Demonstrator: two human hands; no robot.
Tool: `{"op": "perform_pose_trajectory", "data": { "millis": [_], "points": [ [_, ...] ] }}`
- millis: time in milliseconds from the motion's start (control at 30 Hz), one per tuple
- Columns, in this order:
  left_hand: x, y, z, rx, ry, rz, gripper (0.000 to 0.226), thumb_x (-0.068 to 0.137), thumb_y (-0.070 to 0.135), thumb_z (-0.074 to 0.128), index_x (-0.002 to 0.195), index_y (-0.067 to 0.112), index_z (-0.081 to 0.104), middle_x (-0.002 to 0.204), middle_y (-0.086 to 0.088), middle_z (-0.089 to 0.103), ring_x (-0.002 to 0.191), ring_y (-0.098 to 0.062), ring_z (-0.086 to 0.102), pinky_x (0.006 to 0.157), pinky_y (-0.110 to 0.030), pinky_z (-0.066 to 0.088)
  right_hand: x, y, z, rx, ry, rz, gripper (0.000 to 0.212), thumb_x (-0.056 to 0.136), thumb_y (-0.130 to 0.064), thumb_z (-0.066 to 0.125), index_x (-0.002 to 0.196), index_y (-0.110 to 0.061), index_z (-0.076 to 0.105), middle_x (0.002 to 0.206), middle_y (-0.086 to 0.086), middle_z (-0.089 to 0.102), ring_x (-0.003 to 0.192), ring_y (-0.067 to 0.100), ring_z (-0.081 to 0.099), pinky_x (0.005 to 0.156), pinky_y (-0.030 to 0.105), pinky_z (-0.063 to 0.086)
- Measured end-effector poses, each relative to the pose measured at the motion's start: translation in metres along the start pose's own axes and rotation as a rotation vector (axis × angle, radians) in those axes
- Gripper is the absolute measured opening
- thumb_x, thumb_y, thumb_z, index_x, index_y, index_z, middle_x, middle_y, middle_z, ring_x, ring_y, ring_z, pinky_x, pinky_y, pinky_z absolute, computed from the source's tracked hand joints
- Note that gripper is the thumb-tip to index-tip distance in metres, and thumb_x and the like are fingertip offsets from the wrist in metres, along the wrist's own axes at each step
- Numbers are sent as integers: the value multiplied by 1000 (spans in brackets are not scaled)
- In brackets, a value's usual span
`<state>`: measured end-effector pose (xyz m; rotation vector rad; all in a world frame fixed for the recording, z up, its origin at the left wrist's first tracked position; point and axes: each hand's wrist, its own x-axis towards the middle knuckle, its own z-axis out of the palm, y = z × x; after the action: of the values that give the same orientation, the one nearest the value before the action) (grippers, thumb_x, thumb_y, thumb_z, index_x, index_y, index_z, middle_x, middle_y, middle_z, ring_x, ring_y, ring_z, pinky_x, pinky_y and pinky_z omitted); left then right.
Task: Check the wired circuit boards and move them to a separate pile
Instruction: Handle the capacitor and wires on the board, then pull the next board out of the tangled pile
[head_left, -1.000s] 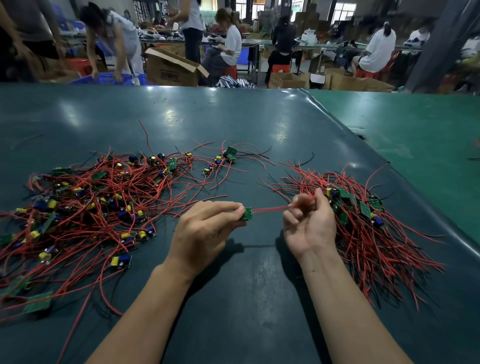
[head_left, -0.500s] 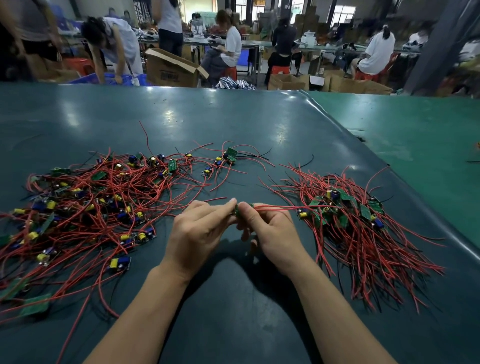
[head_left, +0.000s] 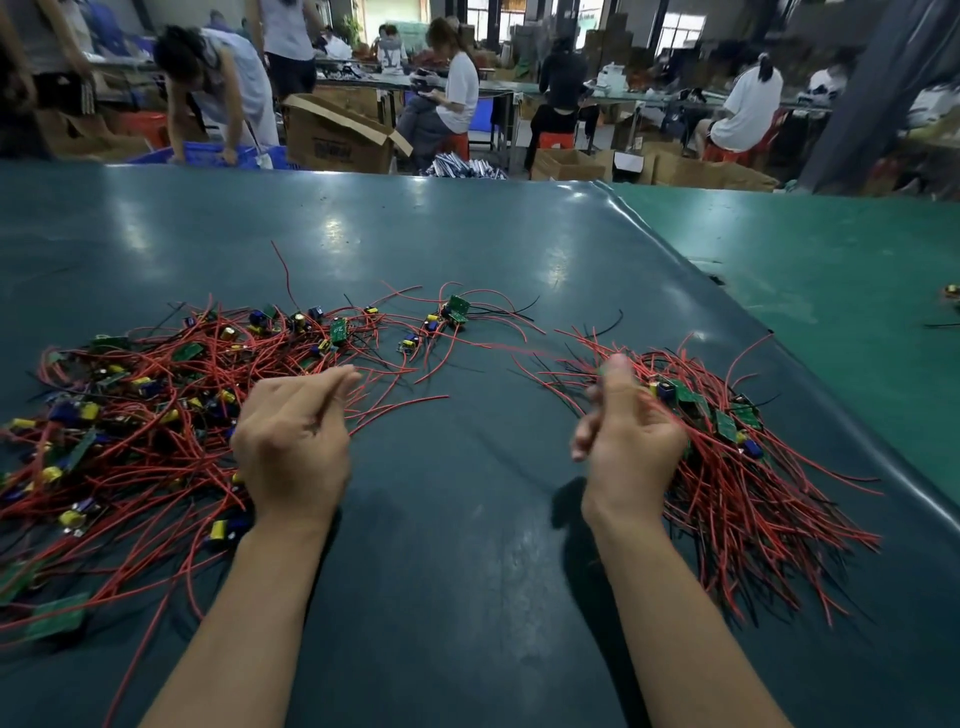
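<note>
head cam | forward-down | close over table | workshop beyond

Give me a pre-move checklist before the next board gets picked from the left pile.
1. Left hand free: cannot tell; fingers curled, nothing plainly held, motion blur.
2. Right hand has let go of the last board: cannot tell; it is blurred over the right pile.
3. Two piles apart: ok; bare table lies between them.
4. Boards left to check: ok; the left pile holds many.
5. Wires loose for a clean pick: not ok; the left pile is tangled.
</note>
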<state>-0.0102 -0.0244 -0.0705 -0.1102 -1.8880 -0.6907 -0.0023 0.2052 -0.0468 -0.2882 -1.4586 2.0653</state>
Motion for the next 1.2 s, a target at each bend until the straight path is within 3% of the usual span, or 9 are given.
{"op": "perform_pose_trajectory", "data": {
  "millis": [100,233,400,467,600,767,967,1100,1200],
  "points": [
    [-1,0,-1,36,9,-14,12,87,13,73,92,3,77,81,-10,74,70,-30,62,71,-33,46,12,-7,-6,248,139,92,28,92,-32,66,74,-13,58,55,-4,54,37,7,42,36,19,32],
    [-3,9,3,131,-46,-63,11,87,17,72,94,9,77,87,-7,74,81,-32,60,76,-41,43,16,-6,-8,300,147,338,27,99,-28,56,81,-9,64,62,0,62,39,4,44,36,17,35],
    [2,2,-5,422,-12,-277,26,90,26,61,113,15,69,116,-11,63,111,-37,48,89,-42,35,6,0,-2,105,-18,305,30,101,-22,54,78,-7,66,50,-5,55,35,5,40,33,15,30],
    [3,-4,-9,523,-114,-445,37,89,30,60,123,14,62,127,-15,57,120,-38,43,96,-47,32,-2,7,2,-36,-146,267,31,100,-23,54,77,-8,68,52,-4,57,36,7,42,34,17,33],
    [1,-9,-11,648,-357,-601,28,92,36,60,107,15,72,121,-17,59,114,-40,47,99,-48,29,-12,12,5,-214,-305,225,31,100,-23,56,77,-8,70,55,-5,59,38,10,45,35,20,36],
    [1,-7,-10,610,-276,-592,15,93,27,64,98,18,74,106,-15,65,100,-39,53,90,-49,32,-14,12,5,-249,-338,236,30,99,-24,56,77,-8,70,56,-5,59,40,11,46,37,20,37],
    [7,-1,-15,372,194,-282,26,102,31,52,99,13,69,92,-11,68,89,-34,56,80,-43,36,-11,15,5,-252,-343,230,30,99,-23,56,77,-9,70,55,-5,59,39,10,46,35,21,36],
    [2,21,-8,103,242,60,11,99,16,58,97,8,65,85,-7,66,72,-26,57,73,-40,39,-16,22,9,-345,-482,123,7,94,-18,64,95,-24,68,74,0,63,44,11,53,38,24,40],
    [-10,46,1,-122,98,282,5,95,12,62,99,11,62,90,-6,67,79,-23,59,75,-38,41,-22,29,11,-487,-742,-6,53,89,-11,70,134,-33,52,90,-2,62,56,16,58,48,33,52]
  ]
}}
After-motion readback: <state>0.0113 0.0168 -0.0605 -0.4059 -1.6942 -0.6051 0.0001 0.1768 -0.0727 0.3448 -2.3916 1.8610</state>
